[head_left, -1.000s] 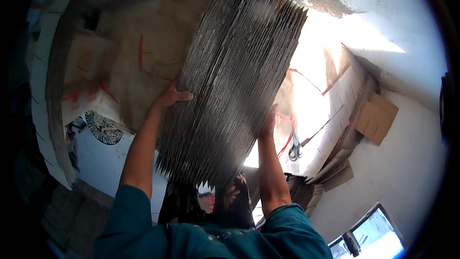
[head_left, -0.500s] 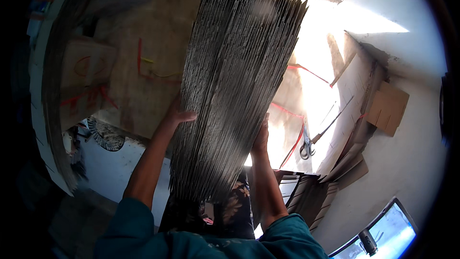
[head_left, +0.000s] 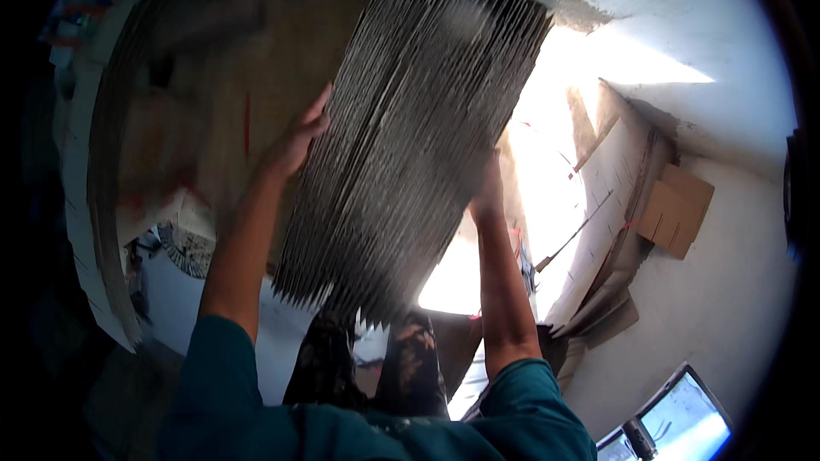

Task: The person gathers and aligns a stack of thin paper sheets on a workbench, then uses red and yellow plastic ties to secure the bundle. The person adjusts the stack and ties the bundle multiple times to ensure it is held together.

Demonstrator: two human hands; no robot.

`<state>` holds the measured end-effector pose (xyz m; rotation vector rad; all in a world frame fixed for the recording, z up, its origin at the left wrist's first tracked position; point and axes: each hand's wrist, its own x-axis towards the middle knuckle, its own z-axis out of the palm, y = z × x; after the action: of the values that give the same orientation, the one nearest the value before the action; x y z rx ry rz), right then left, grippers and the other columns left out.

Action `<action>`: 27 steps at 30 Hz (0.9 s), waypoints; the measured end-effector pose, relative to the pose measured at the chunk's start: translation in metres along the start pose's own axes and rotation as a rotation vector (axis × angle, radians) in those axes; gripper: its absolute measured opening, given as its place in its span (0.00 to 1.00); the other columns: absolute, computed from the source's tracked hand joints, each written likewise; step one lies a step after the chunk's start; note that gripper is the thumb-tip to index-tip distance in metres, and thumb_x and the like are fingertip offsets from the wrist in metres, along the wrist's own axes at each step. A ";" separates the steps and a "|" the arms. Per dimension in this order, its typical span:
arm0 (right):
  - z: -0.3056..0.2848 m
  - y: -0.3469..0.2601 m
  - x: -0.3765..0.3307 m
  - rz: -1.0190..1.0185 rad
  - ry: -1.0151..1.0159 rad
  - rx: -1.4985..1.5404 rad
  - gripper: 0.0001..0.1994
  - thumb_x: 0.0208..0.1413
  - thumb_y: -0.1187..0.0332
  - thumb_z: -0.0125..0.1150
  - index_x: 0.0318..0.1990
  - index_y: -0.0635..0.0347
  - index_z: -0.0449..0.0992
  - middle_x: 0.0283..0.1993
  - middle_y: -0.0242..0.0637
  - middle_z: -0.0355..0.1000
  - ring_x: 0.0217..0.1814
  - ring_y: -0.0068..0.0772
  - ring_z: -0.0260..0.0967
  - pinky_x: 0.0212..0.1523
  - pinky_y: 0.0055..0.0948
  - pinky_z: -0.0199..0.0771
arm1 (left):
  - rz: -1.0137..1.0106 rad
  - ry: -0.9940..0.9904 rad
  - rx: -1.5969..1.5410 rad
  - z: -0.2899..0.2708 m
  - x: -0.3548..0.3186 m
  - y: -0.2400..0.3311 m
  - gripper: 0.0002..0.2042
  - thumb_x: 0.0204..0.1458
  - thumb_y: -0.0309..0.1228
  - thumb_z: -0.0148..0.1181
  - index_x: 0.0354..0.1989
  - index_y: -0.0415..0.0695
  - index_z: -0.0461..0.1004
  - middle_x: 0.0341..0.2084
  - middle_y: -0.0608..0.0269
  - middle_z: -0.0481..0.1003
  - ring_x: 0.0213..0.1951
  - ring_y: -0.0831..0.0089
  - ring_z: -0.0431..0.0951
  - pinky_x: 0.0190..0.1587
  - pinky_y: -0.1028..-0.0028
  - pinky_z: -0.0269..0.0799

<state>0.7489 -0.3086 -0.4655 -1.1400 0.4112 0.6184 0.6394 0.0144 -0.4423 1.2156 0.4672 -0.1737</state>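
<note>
A long, thick stack of thin grey-brown cardboard sheets [head_left: 418, 128] fills the middle of the view, its many ragged edges facing up. It slants from the far middle down toward my legs. My left hand [head_left: 301, 138] presses against its left side, thumb and fingers along the edge. On the opposite side my right hand [head_left: 489, 192] grips the stack, its fingers partly hidden and blurred. The stack is held between both hands. Scissors [head_left: 528, 273] lie on the bright surface beyond my right forearm, partly covered by glare.
A wooden table surface [head_left: 222, 60] spreads to the left and behind the stack. Another tall stack of sheets [head_left: 107, 162] stands at the far left. Cardboard pieces [head_left: 675, 209] lean by the white wall [head_left: 726, 282] at right. A screen-like bright panel [head_left: 683, 418] sits lower right.
The stack has turned clockwise, its near end swinging left. My left hand has slid farther up its side, and my right hand has also moved farther out.
</note>
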 end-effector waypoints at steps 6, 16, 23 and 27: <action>0.004 -0.005 -0.003 0.025 -0.079 -0.063 0.34 0.62 0.46 0.38 0.64 0.67 0.51 0.65 0.44 0.55 0.66 0.38 0.52 0.65 0.34 0.50 | -0.170 -0.086 -0.122 -0.005 0.001 0.016 0.43 0.43 0.45 0.64 0.65 0.38 0.50 0.60 0.57 0.60 0.60 0.67 0.60 0.61 0.69 0.52; 0.014 0.006 -0.003 0.004 -0.202 0.124 0.33 0.61 0.47 0.40 0.63 0.67 0.52 0.62 0.45 0.58 0.63 0.40 0.56 0.63 0.34 0.56 | -0.174 -0.022 0.100 0.049 0.014 0.004 0.38 0.39 0.39 0.70 0.58 0.35 0.60 0.48 0.55 0.71 0.50 0.65 0.70 0.55 0.67 0.62; 0.026 0.010 -0.024 -0.022 -0.134 0.130 0.32 0.62 0.48 0.39 0.64 0.66 0.52 0.62 0.44 0.58 0.63 0.40 0.56 0.63 0.34 0.56 | -0.100 0.004 0.105 0.056 -0.008 0.015 0.42 0.35 0.40 0.73 0.59 0.35 0.59 0.50 0.54 0.70 0.53 0.63 0.69 0.57 0.67 0.60; 0.023 0.009 -0.025 -0.111 -0.151 0.052 0.32 0.62 0.49 0.40 0.64 0.67 0.52 0.62 0.45 0.57 0.63 0.40 0.56 0.62 0.34 0.56 | -0.141 -0.002 0.159 0.058 -0.010 0.024 0.39 0.36 0.38 0.72 0.57 0.34 0.61 0.49 0.54 0.70 0.52 0.63 0.69 0.56 0.68 0.61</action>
<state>0.7235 -0.2909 -0.4480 -1.0519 0.2322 0.5893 0.6535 -0.0326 -0.4020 1.3383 0.5458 -0.3373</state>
